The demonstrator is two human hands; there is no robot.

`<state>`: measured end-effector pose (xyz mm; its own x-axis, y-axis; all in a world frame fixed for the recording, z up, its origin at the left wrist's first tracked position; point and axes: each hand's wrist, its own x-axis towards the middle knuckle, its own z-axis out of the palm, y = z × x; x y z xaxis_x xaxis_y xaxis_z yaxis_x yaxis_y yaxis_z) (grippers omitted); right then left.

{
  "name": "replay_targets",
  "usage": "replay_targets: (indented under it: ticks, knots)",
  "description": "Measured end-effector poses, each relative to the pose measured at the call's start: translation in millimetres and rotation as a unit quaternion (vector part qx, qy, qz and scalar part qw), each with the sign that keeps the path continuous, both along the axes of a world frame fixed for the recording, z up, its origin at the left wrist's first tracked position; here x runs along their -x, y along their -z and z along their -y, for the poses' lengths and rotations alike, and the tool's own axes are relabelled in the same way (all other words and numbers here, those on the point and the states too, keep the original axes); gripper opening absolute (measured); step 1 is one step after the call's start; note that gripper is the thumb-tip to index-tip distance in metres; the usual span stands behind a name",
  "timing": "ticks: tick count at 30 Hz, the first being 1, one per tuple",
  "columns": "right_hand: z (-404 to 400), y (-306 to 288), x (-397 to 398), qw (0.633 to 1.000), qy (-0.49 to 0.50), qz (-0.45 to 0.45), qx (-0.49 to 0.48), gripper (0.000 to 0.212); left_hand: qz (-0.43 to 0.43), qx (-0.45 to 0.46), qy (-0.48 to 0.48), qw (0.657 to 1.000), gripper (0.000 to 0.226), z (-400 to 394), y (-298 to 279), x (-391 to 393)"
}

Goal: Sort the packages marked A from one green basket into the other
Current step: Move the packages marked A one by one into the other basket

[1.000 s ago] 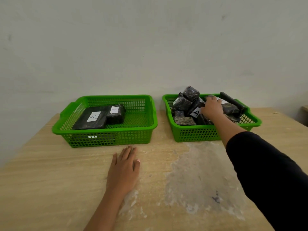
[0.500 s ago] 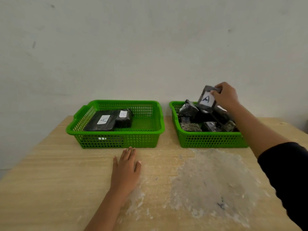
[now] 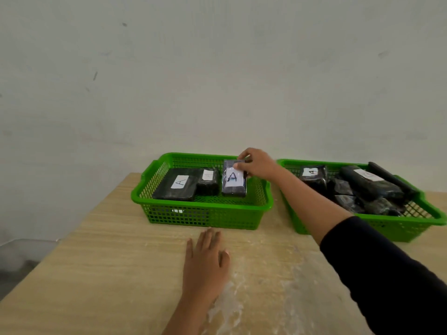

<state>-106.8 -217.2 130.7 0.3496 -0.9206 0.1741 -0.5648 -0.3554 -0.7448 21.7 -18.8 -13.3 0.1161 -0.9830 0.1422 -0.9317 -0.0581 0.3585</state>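
Observation:
Two green baskets stand side by side at the back of the table. In the left basket (image 3: pixel 200 213) lie a flat black package labelled A (image 3: pixel 177 183) and a smaller one labelled A (image 3: pixel 208 181). My right hand (image 3: pixel 257 164) reaches over this basket and pinches the top of a third black package labelled A (image 3: pixel 233 181), which stands tilted on the basket floor. The right basket (image 3: pixel 391 228) holds several black packages, one showing an A label (image 3: pixel 312 174). My left hand (image 3: pixel 205 264) rests flat on the table, fingers apart, in front of the left basket.
The wooden table (image 3: pixel 108 274) has a pale, floury patch (image 3: pixel 242 298) near my left hand. A plain wall rises right behind the baskets. The table's left edge drops to the floor at the lower left.
My right hand carried the A package from above the right basket across into the left basket. The view has shifted, so the baskets sit further right. My left hand stayed put.

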Motion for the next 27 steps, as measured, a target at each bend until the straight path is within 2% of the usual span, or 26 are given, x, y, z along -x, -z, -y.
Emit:
replay_targets:
  ticks: [6,10,13,19,22,24,27]
  knots:
    - [11,21,-23,0.996,0.010,-0.066,-0.052,0.026,-0.018,0.013,0.000,1.000,0.056,0,1,-1]
    - [7,25,-34,0.984,-0.019,-0.056,-0.167,0.029,-0.025,0.018,-0.001,1.000,0.056,0,0,0]
    - [2,27,-42,0.979,-0.022,-0.039,-0.199,0.028,-0.028,0.017,-0.002,0.999,0.056,-1,-1,0]
    - [3,14,-48,0.979,-0.012,0.015,-0.201,0.022,-0.036,0.018,0.001,0.999,0.057,0,-1,1]
    - [-5,22,-59,0.980,-0.030,0.011,-0.197,0.020,-0.032,0.016,0.001,0.999,0.057,0,0,1]
    - [-10,34,-68,0.988,-0.004,-0.010,-0.157,0.020,-0.029,0.015,0.001,0.999,0.056,0,0,1]
    - [-14,47,-73,0.988,0.045,0.019,-0.145,0.036,-0.029,0.013,0.001,0.999,0.057,0,-1,1]
